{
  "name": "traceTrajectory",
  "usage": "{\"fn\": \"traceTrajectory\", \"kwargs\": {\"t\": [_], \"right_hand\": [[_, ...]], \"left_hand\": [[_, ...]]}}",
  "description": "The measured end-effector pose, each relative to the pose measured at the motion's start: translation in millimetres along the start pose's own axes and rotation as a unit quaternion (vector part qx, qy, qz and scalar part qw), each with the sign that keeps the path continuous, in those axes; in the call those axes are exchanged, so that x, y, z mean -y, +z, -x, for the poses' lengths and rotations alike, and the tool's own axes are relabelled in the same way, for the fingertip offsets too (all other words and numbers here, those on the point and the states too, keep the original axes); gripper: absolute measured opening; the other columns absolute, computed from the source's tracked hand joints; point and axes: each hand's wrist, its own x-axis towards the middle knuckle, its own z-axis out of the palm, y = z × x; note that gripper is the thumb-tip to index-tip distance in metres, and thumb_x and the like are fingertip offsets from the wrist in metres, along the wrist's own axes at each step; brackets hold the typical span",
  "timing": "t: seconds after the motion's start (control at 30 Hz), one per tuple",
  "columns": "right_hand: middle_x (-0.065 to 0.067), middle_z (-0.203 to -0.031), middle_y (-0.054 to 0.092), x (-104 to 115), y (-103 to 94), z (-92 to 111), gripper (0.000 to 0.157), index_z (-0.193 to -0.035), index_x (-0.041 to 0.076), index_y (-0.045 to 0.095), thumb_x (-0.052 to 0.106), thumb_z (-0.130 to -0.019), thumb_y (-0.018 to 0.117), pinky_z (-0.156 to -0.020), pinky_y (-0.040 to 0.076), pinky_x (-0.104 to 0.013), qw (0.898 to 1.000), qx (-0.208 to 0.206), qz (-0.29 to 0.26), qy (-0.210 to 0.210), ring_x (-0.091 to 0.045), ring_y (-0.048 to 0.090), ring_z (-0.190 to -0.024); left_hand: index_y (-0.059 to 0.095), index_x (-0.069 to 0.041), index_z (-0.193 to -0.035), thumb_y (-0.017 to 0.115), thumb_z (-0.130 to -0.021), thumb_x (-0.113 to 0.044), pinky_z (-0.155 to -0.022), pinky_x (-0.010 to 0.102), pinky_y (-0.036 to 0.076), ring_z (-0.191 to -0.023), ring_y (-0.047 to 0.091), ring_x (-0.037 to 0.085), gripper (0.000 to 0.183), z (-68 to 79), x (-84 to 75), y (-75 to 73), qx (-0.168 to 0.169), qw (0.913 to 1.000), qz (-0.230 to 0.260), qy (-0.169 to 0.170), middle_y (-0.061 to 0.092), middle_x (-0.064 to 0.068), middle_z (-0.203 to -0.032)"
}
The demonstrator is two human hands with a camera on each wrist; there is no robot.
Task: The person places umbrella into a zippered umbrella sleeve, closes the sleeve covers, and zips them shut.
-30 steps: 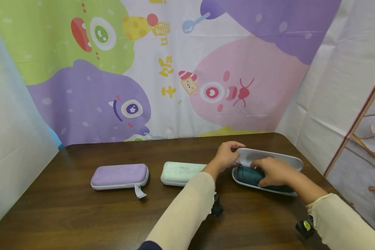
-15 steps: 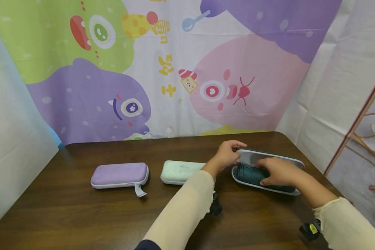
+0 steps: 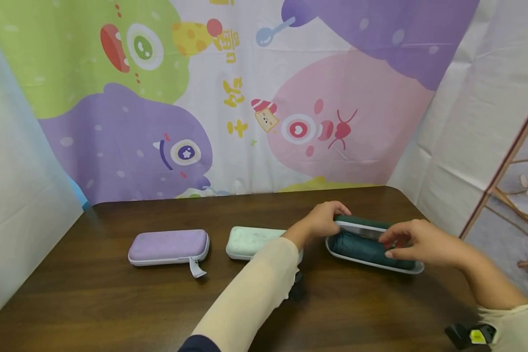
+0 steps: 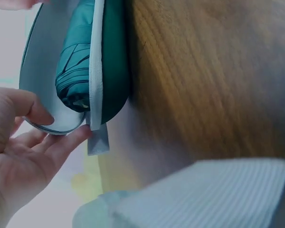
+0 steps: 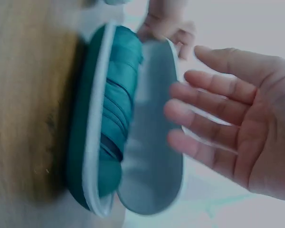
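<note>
A dark green hard case with its lid (image 3: pixel 363 221) partly raised lies at the right of the table. Inside its lower half rests a folded green umbrella (image 3: pixel 356 246). My left hand (image 3: pixel 322 220) pinches the lid at its left end; the left wrist view shows the thumb inside the lid's edge (image 4: pixel 40 71) and fingers outside. Loosely bent, the fingers of my right hand (image 3: pixel 427 243) are over the right part of the case in the head view. In the right wrist view that hand (image 5: pixel 242 111) holds nothing, beside the lid (image 5: pixel 154 142).
A mint green case (image 3: pixel 251 242) lies just left of the dark green one, partly behind my left forearm. Farther left is a purple case (image 3: pixel 169 247) with a pull tab (image 3: pixel 196 268). A printed cloth (image 3: pixel 246 161) hangs behind the table (image 3: pixel 114 303).
My right hand has come off the umbrella and moved to the right. The lid has tipped lower over the umbrella, my left hand keeping hold of its end.
</note>
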Motion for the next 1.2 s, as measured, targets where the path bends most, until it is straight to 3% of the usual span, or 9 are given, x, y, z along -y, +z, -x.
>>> {"fn": "traceTrajectory", "kwargs": {"t": [0.2,0.3,0.4,0.5,0.6,0.87,1.03,1.2], "right_hand": [[0.005,-0.082,0.069,-6.4,-10.8,15.5,0.01,-0.096,0.008,0.071,0.013,-0.088,0.072,-0.058,0.05,-0.026,0.991,-0.128,0.018,0.039,-0.004,0.061,-0.072],[0.007,-0.079,0.068,-14.1,-12.6,19.2,0.008,-0.093,0.008,0.072,0.009,-0.086,0.074,-0.055,0.047,-0.024,0.983,-0.173,0.047,0.036,-0.002,0.058,-0.068],[0.011,-0.075,0.066,-22.9,-10.6,20.4,0.01,-0.089,0.008,0.071,0.004,-0.081,0.076,-0.053,0.046,-0.022,0.978,-0.195,0.08,0.007,0.002,0.056,-0.066],[0.012,-0.075,0.065,-29.7,-6.4,21.6,0.014,-0.089,0.008,0.071,0.003,-0.079,0.078,-0.053,0.047,-0.022,0.979,-0.181,0.092,-0.008,0.003,0.056,-0.066],[0.01,-0.077,0.065,-33.5,-1.3,21.5,0.015,-0.091,0.007,0.07,0.006,-0.078,0.079,-0.053,0.048,-0.024,0.984,-0.152,0.091,0.001,0.002,0.057,-0.067],[0.007,-0.08,0.066,-38.1,8.7,17.0,0.018,-0.089,0.007,0.07,0.011,-0.076,0.081,-0.057,0.048,-0.027,0.987,-0.112,0.109,0.021,-0.001,0.056,-0.066],[0.006,-0.081,0.065,-39.5,13.6,15.4,0.018,-0.086,0.009,0.07,0.01,-0.073,0.083,-0.058,0.048,-0.028,0.987,-0.098,0.126,0.026,-0.006,0.056,-0.068],[0.006,-0.08,0.063,-38.7,17.8,14.8,0.02,-0.083,0.01,0.07,0.008,-0.07,0.085,-0.056,0.045,-0.029,0.982,-0.11,0.152,0.02,-0.008,0.052,-0.066]], "left_hand": [[0.054,-0.009,-0.131,0.07,-0.084,-0.003,-0.092,0.025,0.044,-0.123,0.047,0.017,0.05,5.5,-3.4,-0.9,0.076,0.9966,0.026,0.017,0.051,0.008,-0.135],[0.057,-0.013,-0.131,0.068,-0.091,-0.024,-0.1,0.027,0.041,-0.123,0.047,0.013,0.043,7.2,-5.8,-1.4,0.084,0.996,0.0,0.031,0.053,0.002,-0.134],[0.062,-0.014,-0.126,0.057,-0.098,-0.035,-0.098,0.024,0.043,-0.116,0.053,0.011,0.036,7.6,-8.0,-1.1,0.073,0.995,-0.04,0.054,0.059,-0.001,-0.125],[0.065,-0.015,-0.12,0.054,-0.101,-0.032,-0.093,0.022,0.045,-0.112,0.056,0.01,0.028,7.9,-9.4,0.1,0.064,0.9934,-0.067,0.068,0.063,-0.001,-0.12],[0.067,-0.015,-0.115,0.062,-0.097,-0.027,-0.092,0.02,0.045,-0.112,0.057,0.01,0.022,8.2,-10.1,1.7,0.061,0.9916,-0.09,0.07,0.065,0.0,-0.119],[0.07,-0.013,-0.111,0.076,-0.086,-0.029,-0.092,0.018,0.045,-0.109,0.06,0.009,0.03,12.7,-11.3,8.2,0.05,0.9882,-0.132,0.059,0.068,-0.002,-0.113],[0.071,-0.016,-0.111,0.079,-0.082,-0.036,-0.09,0.017,0.044,-0.105,0.059,0.009,0.036,16.0,-14.3,12.9,0.023,0.9819,-0.185,0.031,0.069,-0.006,-0.11],[0.071,-0.02,-0.11,0.08,-0.079,-0.042,-0.086,0.018,0.046,-0.102,0.059,0.007,0.039,20.3,-18.2,16.7,-0.011,0.9813,-0.191,-0.023,0.067,-0.01,-0.107]]}}
